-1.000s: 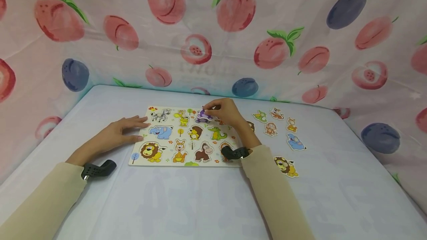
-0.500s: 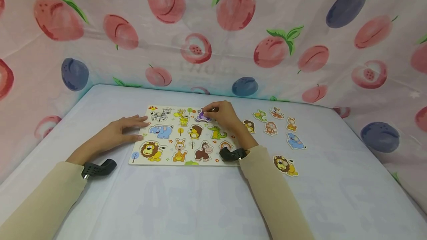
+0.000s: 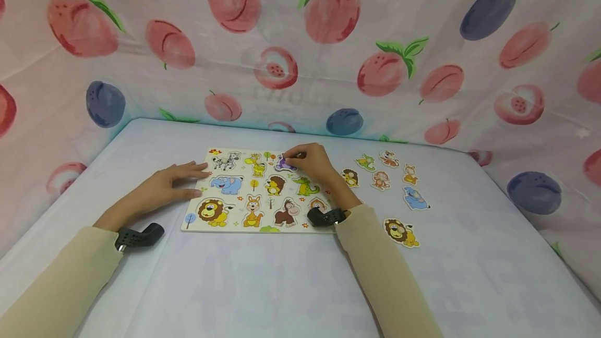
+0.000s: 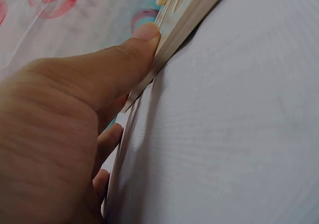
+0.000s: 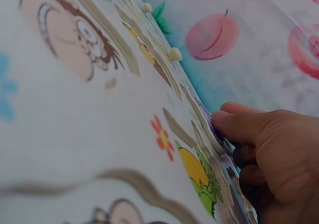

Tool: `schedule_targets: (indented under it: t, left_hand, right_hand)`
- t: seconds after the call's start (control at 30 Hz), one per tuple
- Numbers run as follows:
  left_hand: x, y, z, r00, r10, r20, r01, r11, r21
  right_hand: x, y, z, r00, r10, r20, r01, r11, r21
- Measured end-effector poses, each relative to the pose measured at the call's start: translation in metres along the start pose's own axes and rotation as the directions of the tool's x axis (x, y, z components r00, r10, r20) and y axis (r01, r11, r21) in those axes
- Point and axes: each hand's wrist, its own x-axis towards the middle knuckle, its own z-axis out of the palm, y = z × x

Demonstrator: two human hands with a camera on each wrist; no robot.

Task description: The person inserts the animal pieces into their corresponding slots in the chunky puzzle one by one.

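Note:
A white animal puzzle board lies on the table with several cartoon animals in cut-out outlines. At its back row, my right hand pinches a purple animal puzzle piece, which lies over the purple animal's spot; its right part is hidden by the fingers. In the right wrist view, the thumb is right at that piece, low over the board. My left hand rests at the board's left edge with fingers extended. Its thumb presses on the board's rim in the left wrist view.
Loose puzzle pieces lie right of the board: a lion, a blue elephant, a hedgehog, a monkey and several others. Small knobs stand up from the back row. A fruit-print curtain hangs behind the table.
The purple piece, earlier raised above its outline, has come down and slightly left over it with my right hand. My left hand stays where it was.

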Motion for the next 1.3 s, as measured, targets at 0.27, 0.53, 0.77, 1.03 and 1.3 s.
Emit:
schedule_targets:
  t: [0.27,0.53,0.77,1.03,1.3]
  left_hand:
    - [0.0010,0.0001,0.0006,1.000,0.001,-0.003,-0.001,1.000,-0.006]
    - [0.0012,0.0000,-0.0002,1.000,-0.001,0.001,0.001,1.000,-0.012]
    - [0.0007,0.0002,-0.0004,1.000,-0.006,0.003,0.006,1.000,-0.011]
    - [0.0004,0.0005,-0.0004,1.000,0.001,0.003,-0.001,1.000,-0.011]
    - [0.0007,-0.0004,-0.0001,1.000,-0.001,0.005,0.001,1.000,-0.013]
  right_hand:
    - [0.0009,0.0029,0.0023,1.000,-0.005,-0.005,0.005,1.000,-0.003]
    - [0.0007,0.0027,0.0036,1.000,-0.009,-0.012,0.009,1.000,0.003]
    - [0.0018,0.0034,0.0053,1.000,-0.011,-0.010,0.011,1.000,0.018]
    - [0.0025,0.0055,0.0066,1.000,-0.007,-0.004,0.007,1.000,0.028]
    - [0.0003,0.0035,0.0066,1.000,0.010,-0.004,-0.010,0.999,0.030]
